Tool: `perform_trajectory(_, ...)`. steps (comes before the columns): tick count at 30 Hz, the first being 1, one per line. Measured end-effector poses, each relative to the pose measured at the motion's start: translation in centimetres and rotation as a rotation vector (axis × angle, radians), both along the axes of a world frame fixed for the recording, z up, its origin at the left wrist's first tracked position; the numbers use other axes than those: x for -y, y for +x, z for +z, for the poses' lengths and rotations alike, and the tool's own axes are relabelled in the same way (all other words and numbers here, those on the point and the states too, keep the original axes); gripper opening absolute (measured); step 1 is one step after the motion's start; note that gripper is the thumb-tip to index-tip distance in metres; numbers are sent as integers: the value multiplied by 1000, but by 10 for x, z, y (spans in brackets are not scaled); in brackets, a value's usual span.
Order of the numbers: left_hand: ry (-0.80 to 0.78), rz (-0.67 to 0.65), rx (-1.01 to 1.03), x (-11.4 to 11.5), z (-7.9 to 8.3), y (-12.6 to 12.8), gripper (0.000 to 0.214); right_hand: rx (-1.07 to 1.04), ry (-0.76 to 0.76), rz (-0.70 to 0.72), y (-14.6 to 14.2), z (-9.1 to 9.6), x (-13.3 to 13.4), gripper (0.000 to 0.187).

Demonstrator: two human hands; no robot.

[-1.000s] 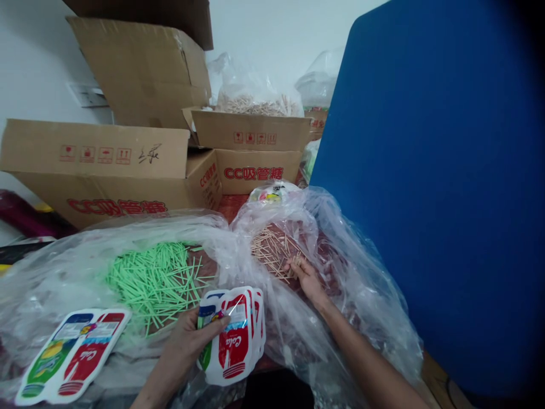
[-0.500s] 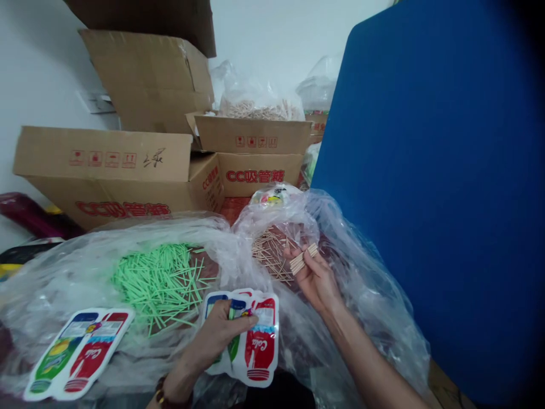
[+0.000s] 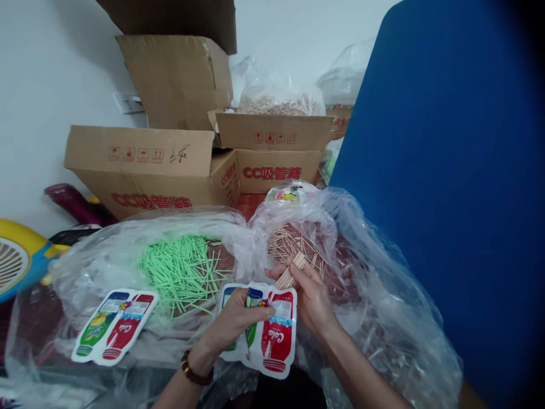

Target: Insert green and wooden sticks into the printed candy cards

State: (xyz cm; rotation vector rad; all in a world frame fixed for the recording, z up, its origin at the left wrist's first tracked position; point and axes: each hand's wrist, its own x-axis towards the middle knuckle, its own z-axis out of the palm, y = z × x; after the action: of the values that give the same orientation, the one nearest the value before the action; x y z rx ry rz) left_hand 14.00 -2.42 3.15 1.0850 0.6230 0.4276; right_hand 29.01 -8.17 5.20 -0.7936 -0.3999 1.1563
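My left hand (image 3: 236, 321) grips a bottle-shaped pouch pack (image 3: 272, 335) printed red, green and blue, thumb across its top. My right hand (image 3: 313, 298) is closed on a small bundle of tan sticks (image 3: 292, 271), held just above the pack's top edge. Behind it lies a loose pile of tan sticks (image 3: 293, 244) in a clear plastic bag (image 3: 370, 267). A heap of green sticks (image 3: 183, 270) lies in another clear bag to the left. A second pouch pack (image 3: 114, 326) rests flat at the lower left.
Cardboard boxes (image 3: 145, 170) with red lettering stand at the back, one holding a bag of tan sticks (image 3: 276, 102). A big blue panel (image 3: 447, 170) fills the right side. A yellow and blue fan (image 3: 17, 258) sits at the far left.
My right hand lifted a bundle of tan sticks out of the bag and brought it toward the pack. My left hand regripped the pack. The camera view shifted left.
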Motion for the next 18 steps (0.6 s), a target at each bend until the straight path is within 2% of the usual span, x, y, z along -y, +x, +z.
perform_trajectory(5, 15, -9, -16, -3, 5, -3, 18, 140, -16, 131, 9, -6, 6, 17)
perform_trajectory(9, 65, 8, -17, -7, 10, 0, 17, 283, -4, 271, 13, -3, 2, 14)
perform_trajectory(12, 87, 4, -10, -9, 13, 3, 16, 400, 61, 267, 17, 2, -4, 23)
perform_trajectory(15, 86, 38, 4, -12, 12, 4, 17, 710, 91, 257, 24, 8, -5, 31)
perform_trajectory(18, 132, 67, 39, -15, 10, 3, 19, 1078, 115, 363, 32, 13, -4, 35)
